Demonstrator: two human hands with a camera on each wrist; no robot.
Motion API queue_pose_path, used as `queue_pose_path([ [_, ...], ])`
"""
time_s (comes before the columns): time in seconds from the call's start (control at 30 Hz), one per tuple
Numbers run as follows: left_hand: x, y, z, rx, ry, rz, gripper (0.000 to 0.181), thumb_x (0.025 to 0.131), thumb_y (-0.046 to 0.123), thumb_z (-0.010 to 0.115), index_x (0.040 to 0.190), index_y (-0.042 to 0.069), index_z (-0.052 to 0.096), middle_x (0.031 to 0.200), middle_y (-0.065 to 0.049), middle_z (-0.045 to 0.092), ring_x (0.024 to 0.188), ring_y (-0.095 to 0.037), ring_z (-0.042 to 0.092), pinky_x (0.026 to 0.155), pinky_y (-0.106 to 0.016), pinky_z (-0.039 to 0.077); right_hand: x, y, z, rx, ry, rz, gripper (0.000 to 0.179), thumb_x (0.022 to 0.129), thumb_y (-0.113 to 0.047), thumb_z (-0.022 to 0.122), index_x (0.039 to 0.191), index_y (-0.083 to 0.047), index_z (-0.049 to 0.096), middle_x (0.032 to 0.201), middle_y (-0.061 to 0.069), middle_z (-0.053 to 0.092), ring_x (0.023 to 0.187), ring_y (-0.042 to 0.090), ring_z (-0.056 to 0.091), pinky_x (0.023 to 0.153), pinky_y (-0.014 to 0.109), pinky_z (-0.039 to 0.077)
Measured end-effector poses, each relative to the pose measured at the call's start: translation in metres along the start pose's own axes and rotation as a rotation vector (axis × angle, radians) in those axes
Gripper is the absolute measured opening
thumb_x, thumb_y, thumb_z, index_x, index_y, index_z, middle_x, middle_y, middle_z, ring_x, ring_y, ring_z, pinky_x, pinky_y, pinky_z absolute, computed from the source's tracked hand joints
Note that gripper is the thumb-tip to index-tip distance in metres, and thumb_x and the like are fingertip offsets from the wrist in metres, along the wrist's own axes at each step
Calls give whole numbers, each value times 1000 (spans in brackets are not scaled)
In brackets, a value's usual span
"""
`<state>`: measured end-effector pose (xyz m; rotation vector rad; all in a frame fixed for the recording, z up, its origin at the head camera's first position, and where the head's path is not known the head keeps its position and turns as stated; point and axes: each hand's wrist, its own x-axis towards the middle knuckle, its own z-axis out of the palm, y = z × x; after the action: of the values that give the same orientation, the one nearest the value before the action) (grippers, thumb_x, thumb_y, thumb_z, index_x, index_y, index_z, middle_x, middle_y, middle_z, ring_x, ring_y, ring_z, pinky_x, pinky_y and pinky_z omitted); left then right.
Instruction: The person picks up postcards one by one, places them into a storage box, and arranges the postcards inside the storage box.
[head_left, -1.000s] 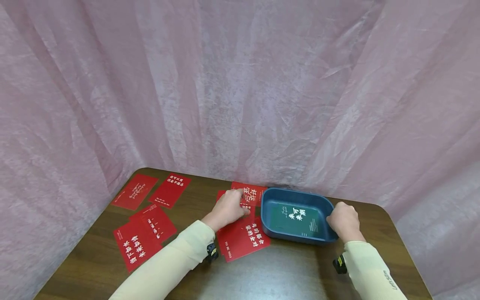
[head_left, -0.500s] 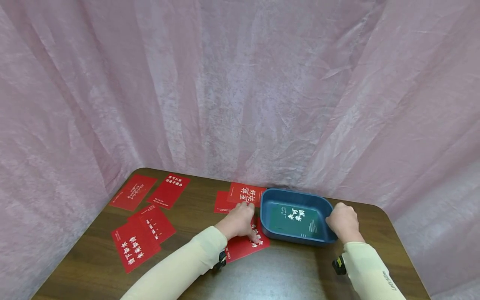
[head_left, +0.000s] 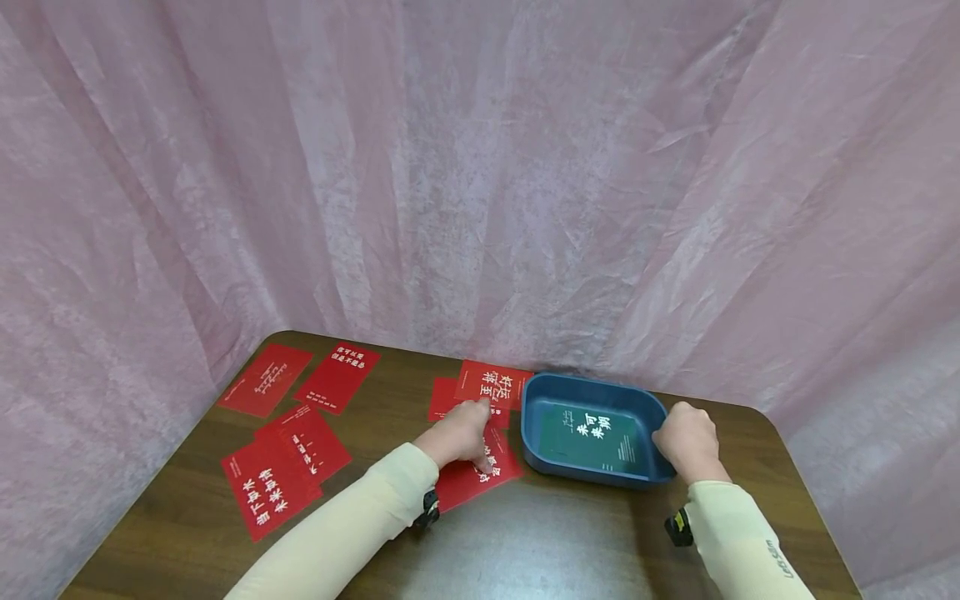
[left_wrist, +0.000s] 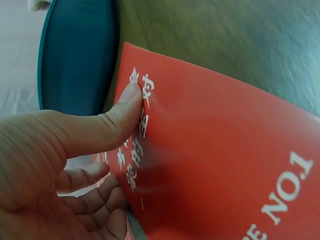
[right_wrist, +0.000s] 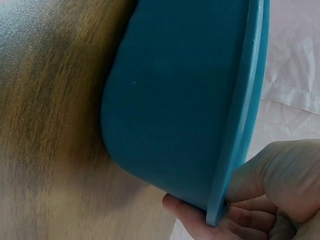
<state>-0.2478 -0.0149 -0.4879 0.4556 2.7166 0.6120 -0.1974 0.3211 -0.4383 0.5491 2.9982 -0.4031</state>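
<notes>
My left hand [head_left: 456,435] pinches a red card [head_left: 467,488] with white lettering. In the left wrist view the thumb [left_wrist: 127,105] lies on the card's face and the other fingers curl at its edge, partly behind it. A second edge shows at the card's top corner, perhaps another card beneath. My right hand [head_left: 687,440] grips the right end of a blue plastic tray [head_left: 551,471], thumb inside and a finger outside the rim [right_wrist: 240,100]. A green card [head_left: 577,450] with white lettering lies flat in the tray.
Behind the left hand lie an orange-red card [head_left: 476,379] and a red card [head_left: 442,396] that overlap. Several more red cards [head_left: 341,379] are spread on the wooden table [head_left: 525,550] at the left. A pink curtain [head_left: 480,183] hangs behind.
My left hand has come down onto the front red card, pinched it and drawn it slightly left, away from the tray. My right hand and the tray have stayed put.
</notes>
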Motion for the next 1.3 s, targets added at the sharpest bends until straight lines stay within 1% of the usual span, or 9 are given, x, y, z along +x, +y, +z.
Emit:
queue_pose_path([
  [0.17, -2, -14, -9, 55, 22, 21, 84, 49, 31, 93, 117, 11, 48, 102, -8, 55, 94, -21, 51, 75, -36, 50, 0, 0, 1, -1, 1, 5, 31, 80, -15, 63, 94, 12, 56, 84, 29, 61, 72, 38, 60, 52, 43, 50],
  [0.27, -3, -21, -12, 59, 56, 28, 82, 50, 28, 92, 118, 17, 48, 103, -10, 53, 94, -24, 51, 72, -37, 49, 0, -1, 1, 1, 3, 6, 30, 80, -14, 63, 94, 12, 57, 83, 28, 61, 70, 37, 60, 52, 43, 51],
  [0.43, -3, -33, -16, 58, 107, -2, 59, 58, 30, 89, 105, 22, 55, 101, -11, 48, 91, -26, 50, 65, -35, 47, 1, -1, 1, 4, 5, 5, 30, 80, -13, 63, 94, 13, 58, 81, 28, 62, 67, 35, 60, 51, 43, 51],
  [0.6, -1, -42, -18, 78, 147, -34, 43, 61, 37, 86, 90, 21, 59, 100, -11, 45, 88, -25, 49, 64, -34, 47, 0, -1, 1, 4, 5, 7, 29, 80, -13, 63, 93, 13, 58, 80, 28, 61, 66, 33, 59, 51, 43, 51],
  [0.8, 1, -45, -26, 140, 211, -1, 44, 54, 38, 90, 80, 14, 63, 95, -9, 47, 84, -22, 49, 64, -34, 49, 1, -1, 1, 5, -5, 11, 31, 81, -14, 63, 94, 13, 57, 82, 29, 61, 67, 34, 60, 50, 42, 51],
  [0.93, 1, -43, -33, 195, 247, 33, 41, 50, 35, 92, 70, 14, 63, 89, -5, 49, 79, -20, 51, 66, -35, 51, 1, -1, 1, 2, -8, 14, 33, 81, -14, 63, 97, 13, 56, 84, 30, 61, 69, 36, 61, 50, 42, 51],
  [1.03, 1, -41, -38, 156, 238, 50, 39, 55, 28, 90, 80, 11, 65, 85, -3, 56, 76, -17, 54, 67, -34, 51, 1, -1, 1, 4, -6, 14, 33, 81, -14, 63, 97, 14, 56, 84, 30, 61, 68, 36, 61, 51, 43, 51],
  [1.17, 0, -39, -43, 73, 196, 43, 47, 64, 21, 86, 103, 7, 63, 87, -3, 65, 75, -13, 59, 68, -33, 52, 1, -1, 2, 9, 2, 11, 32, 80, -13, 63, 96, 14, 56, 84, 30, 61, 69, 35, 61, 53, 44, 52],
  [1.3, -1, -38, -45, 60, 179, 26, 40, 70, 18, 81, 102, 6, 61, 87, -5, 63, 78, -15, 58, 69, -33, 51, 1, -1, 2, 10, 8, 5, 32, 80, -13, 64, 95, 14, 57, 83, 29, 61, 69, 36, 61, 54, 45, 53],
])
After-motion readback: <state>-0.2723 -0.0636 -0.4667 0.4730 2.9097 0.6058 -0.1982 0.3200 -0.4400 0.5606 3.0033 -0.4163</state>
